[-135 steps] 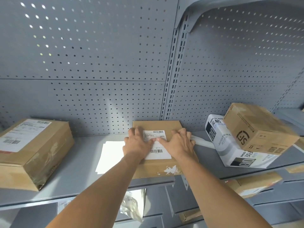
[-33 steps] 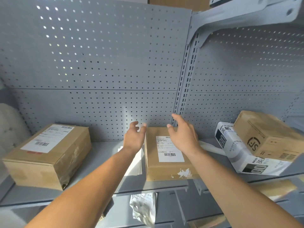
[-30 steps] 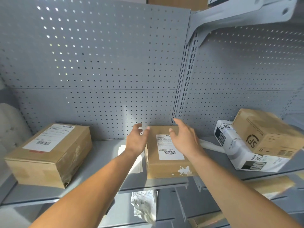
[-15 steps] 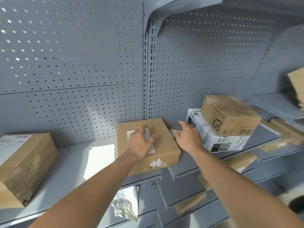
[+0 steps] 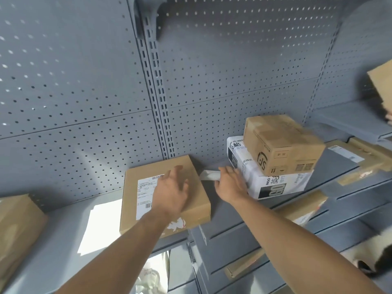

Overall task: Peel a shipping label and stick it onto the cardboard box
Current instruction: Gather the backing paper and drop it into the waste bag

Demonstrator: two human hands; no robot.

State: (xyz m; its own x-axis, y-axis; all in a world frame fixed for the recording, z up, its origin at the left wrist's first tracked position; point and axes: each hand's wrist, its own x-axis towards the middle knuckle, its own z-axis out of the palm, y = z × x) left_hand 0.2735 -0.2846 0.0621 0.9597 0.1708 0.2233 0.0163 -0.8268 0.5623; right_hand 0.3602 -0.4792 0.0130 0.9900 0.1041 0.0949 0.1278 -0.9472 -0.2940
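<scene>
A flat cardboard box (image 5: 197,200) lies on the grey shelf with a white shipping label (image 5: 145,194) stuck on its top. My left hand (image 5: 171,193) rests flat on the box top with fingers spread, covering the label's right part. My right hand (image 5: 230,183) is right of the box, at the back of the shelf. Its thumb and fingers close around the end of a white paper strip (image 5: 209,175) that lies behind the box.
White sheets (image 5: 99,225) lie on the shelf (image 5: 53,251) left of the box, and another brown box (image 5: 19,225) sits at the far left. Close to my right hand, a white printed package (image 5: 282,183) carries a brown carton (image 5: 282,143). Lower shelves hold flat parcels.
My hands left the sides of the box. The left one now lies on the box top and the right one has reached right to the white strip. The view swung right.
</scene>
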